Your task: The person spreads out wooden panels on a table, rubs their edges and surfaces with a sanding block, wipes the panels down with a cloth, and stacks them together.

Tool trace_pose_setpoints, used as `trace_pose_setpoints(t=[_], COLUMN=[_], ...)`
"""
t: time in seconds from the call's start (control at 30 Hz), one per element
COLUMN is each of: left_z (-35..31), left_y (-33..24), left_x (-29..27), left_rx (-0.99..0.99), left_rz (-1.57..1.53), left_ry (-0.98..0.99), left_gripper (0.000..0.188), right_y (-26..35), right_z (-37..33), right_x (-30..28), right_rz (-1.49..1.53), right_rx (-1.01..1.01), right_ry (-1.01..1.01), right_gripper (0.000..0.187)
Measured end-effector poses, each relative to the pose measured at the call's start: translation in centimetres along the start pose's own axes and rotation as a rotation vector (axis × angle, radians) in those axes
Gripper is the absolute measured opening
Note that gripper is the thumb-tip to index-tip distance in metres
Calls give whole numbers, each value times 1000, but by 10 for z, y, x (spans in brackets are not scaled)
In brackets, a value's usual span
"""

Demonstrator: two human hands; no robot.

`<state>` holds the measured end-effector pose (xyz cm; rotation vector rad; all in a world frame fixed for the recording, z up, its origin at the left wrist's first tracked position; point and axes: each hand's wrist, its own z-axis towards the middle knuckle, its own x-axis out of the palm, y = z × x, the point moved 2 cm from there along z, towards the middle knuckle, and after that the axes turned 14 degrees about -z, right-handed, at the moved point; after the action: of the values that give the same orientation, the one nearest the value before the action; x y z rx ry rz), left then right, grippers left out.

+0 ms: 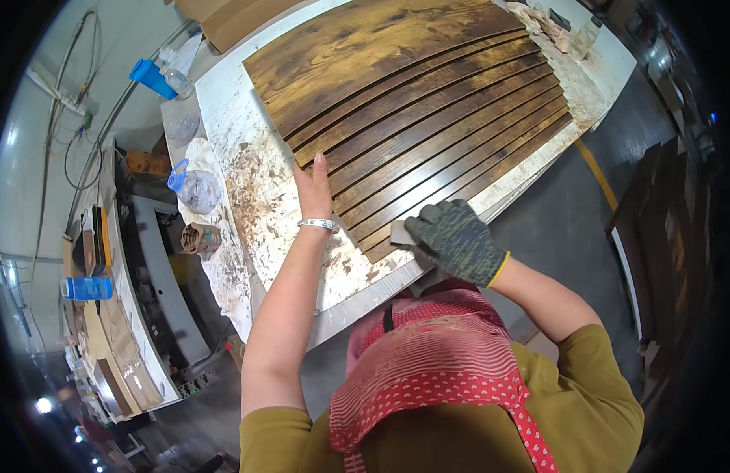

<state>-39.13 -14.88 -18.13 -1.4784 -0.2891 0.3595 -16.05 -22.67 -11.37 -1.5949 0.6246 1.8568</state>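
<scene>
striped red apron [436, 370] nearest; gloved right hand [457, 240] grips grey sanding block [404, 232]; bare left hand [313, 191] flat, holding nothing, on dark grainy wooden slats [428, 126].

Roughly ten wood strips [436, 134]; two bottles [193, 188].

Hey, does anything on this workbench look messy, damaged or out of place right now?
The white bench top is heavily blotched with brown stains around the dark slats. Only the right hand is gloved, gripping a small grey block; the bare left hand rests flat at the slats' edge. The slats themselves look evenly laid.
</scene>
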Motion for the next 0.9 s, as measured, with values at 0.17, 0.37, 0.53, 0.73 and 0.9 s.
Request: trace_pose_setpoints(t=[0.17,0.37,0.53,0.73,0.9], left_z=[2,4,-4,-7,-9], left_y=[10,20,5,8,0], left_x=[8,-12,-15,-22,-13], left_rx=[-129,-255,-310,-395,-496], left_rz=[1,158,236,139,30], left_ry=[13,-65,-111,-153,-208], left_gripper=[88,88,87,90,91], right_y=[17,-62,-177,-314,-414], right_z=[11,-9,-50,-100,-140], right_x=[-3,10,3,-8,-17], right_rz=[53,136,92,-22,-144], right_rx=[-166,-154,-92,12,186], right_ry=[-71,-28,-18,21,65], right_gripper=[28,30,35,39,39])
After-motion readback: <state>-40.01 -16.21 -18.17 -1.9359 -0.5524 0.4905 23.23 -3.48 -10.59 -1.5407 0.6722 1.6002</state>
